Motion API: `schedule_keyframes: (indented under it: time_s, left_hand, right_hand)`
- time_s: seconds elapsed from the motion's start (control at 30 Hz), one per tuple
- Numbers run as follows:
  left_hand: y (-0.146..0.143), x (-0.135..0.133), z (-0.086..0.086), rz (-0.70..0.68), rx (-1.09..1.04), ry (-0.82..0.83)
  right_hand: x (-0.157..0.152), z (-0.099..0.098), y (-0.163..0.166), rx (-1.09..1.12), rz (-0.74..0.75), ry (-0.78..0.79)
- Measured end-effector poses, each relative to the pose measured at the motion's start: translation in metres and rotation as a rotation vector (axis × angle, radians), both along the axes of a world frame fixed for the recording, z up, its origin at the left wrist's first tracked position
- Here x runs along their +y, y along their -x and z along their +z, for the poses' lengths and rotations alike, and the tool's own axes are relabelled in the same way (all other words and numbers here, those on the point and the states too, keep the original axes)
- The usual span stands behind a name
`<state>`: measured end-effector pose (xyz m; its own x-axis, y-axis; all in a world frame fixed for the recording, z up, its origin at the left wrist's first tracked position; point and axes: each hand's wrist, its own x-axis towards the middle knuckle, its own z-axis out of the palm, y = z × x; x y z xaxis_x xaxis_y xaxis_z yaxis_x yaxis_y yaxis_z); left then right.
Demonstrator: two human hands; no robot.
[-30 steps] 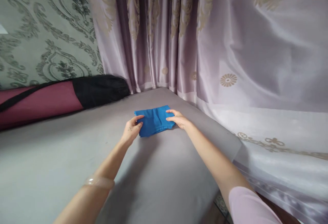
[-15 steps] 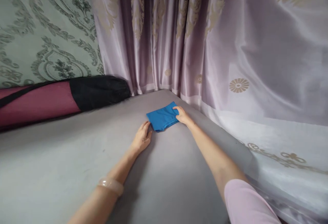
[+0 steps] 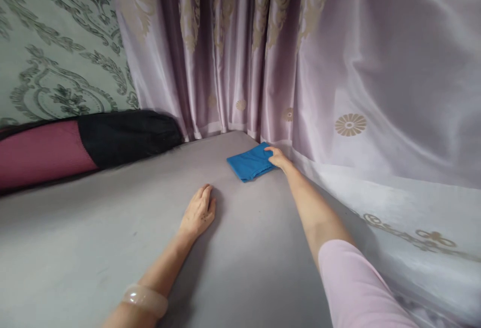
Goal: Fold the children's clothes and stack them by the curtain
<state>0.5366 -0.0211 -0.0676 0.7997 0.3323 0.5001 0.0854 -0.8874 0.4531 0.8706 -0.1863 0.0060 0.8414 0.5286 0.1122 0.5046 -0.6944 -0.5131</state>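
Observation:
A folded blue cloth [image 3: 250, 162], perhaps a garment, lies near the far corner of a grey padded surface [image 3: 240, 268] that looks like a mattress. Its right edge is between the thumb and fingers of my right hand [image 3: 277, 157], which is closed on it. My left hand [image 3: 198, 211] rests palm down on the grey cover, left of the cloth and nearer to me, apart from it. Those fingers are stretched out and hold nothing. A pale bangle [image 3: 146, 300] circles my left wrist.
A long maroon and black bag [image 3: 128, 137] lies along the back left edge against patterned wallpaper [image 3: 63, 42]. Lilac curtains [image 3: 330, 67] with gold motifs hang behind the corner and down the right side, close to my right arm.
The blue cloth has moved right and slightly away with my right hand. My left hand has come off its left corner and drawn back to the left. The view has shifted a little.

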Motion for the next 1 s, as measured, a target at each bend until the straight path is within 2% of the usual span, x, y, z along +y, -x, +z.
schedule_keyframes:
  time_s: [0.13, 0.3, 0.4, 0.5, 0.63, 0.8, 0.9, 1.0]
  left_hand:
    - [-0.001, -0.001, 0.002, 0.009, 0.017, -0.009]
    - [-0.001, -0.002, 0.005, 0.013, 0.026, -0.021]
    - [-0.001, -0.003, 0.006, 0.015, 0.041, -0.011]
    - [0.0, -0.004, 0.007, 0.004, 0.051, -0.009]
    - [-0.001, -0.006, 0.012, 0.0, 0.08, 0.001]
    - [-0.004, -0.012, 0.022, 0.033, 0.191, -0.016]
    - [-0.004, -0.018, 0.03, 0.116, 0.268, -0.057]
    - [-0.004, -0.021, 0.038, 0.252, 0.314, -0.107]
  right_hand:
    - [-0.004, -0.006, -0.001, -0.035, -0.016, 0.046]
    - [-0.001, -0.009, 0.015, -0.197, -0.115, 0.074]
    - [0.009, -0.011, 0.026, -0.245, -0.066, 0.09]
    - [0.02, -0.018, 0.035, -0.225, 0.004, 0.154]
    - [0.023, -0.025, 0.04, -0.124, -0.048, 0.247]
    - [0.02, -0.018, 0.054, -0.146, -0.046, 0.248]
    - [0.026, -0.02, 0.081, -0.275, 0.033, 0.174]
    - [0.033, -0.036, 0.124, -0.459, 0.265, 0.062]
